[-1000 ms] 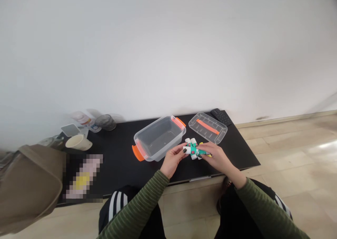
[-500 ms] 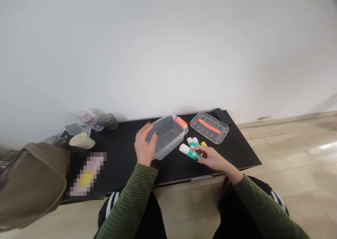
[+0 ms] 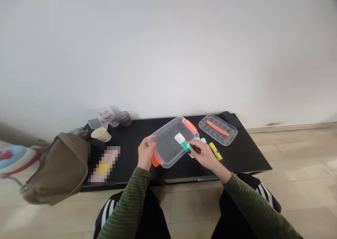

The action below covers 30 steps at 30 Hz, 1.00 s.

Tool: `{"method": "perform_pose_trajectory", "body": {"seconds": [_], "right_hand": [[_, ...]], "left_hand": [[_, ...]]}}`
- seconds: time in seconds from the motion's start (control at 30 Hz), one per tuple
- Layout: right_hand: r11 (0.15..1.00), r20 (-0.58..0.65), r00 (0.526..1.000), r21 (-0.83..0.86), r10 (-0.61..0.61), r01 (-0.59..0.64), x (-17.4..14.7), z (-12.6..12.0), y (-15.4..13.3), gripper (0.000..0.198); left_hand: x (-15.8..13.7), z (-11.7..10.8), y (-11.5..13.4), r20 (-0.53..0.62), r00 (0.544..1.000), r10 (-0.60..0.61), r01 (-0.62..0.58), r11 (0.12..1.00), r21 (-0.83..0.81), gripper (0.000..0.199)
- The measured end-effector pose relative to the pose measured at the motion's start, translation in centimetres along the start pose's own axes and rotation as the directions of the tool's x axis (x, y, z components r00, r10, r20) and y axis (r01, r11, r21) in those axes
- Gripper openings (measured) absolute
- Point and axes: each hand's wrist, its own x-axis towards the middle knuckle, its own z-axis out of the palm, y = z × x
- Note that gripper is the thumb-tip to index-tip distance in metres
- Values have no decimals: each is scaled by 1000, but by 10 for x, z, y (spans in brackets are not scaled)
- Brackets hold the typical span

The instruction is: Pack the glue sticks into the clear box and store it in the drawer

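Observation:
My left hand (image 3: 145,154) grips the left corner of a clear plastic box (image 3: 168,161) with orange latches, its thumb over the rim. Between the fingers of my right hand (image 3: 205,155) is a white-capped green glue stick (image 3: 183,142), its cap pointing up and left over the right side of the box. Partly hidden behind that hand, another white-capped glue stick (image 3: 203,140) lies on the table. A yellow glue stick or marker (image 3: 216,151) rests just right of my right hand; its exact kind is unclear.
The clear lid (image 3: 218,129) with an orange handle lies at the back right, beside a black keyboard-like object (image 3: 231,120). On the left stand a paper cup (image 3: 101,135), a white bottle (image 3: 108,117), a dark glass (image 3: 123,118) and a brown bag (image 3: 63,165). A pixelated patch covers something there.
My left hand has gone from hovering open to gripping the box, which now sits tilted toward me. My right hand has brought the glue stick up over the box's edge. The view has shifted left.

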Motion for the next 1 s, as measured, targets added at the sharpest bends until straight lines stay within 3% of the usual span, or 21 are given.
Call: {"method": "perform_pose_trajectory", "body": {"seconds": [0.13,0.33,0.43,0.57,0.7,0.8,0.87,0.93,1.0], "right_hand": [[961,97,995,-273,-29,55,4,29,-26,31],[862,241,941,-498,238,-91,17,75,-35,30],[813,283,909,-574,304,-93,21,91,-34,36],[799,366,874,-600,321,-42,18,102,-28,32],[807,412,866,-590,282,18,14,95,-26,27],[848,313,935,-529,164,29,17,75,-28,26],[889,164,985,-457,45,35,20,53,-27,27],[916,-26,999,-401,-37,24,23,26,-23,29],[926,-193,980,-377,-48,-29,25,-4,-13,29]], "left_hand": [[-26,-9,6,9,998,57,-57,998,29,40],[-51,-8,8,47,994,95,-99,992,79,37],[-62,-4,10,71,992,103,-109,991,81,36],[-72,0,10,63,994,94,-99,993,69,37],[-72,2,7,61,996,68,-72,995,66,39],[-64,1,6,55,997,59,-61,997,38,37],[-58,0,6,21,999,44,-44,999,-6,36],[-53,0,6,-18,1000,15,-16,998,-54,35],[-50,-1,6,-37,999,-25,22,995,-99,36]]}}
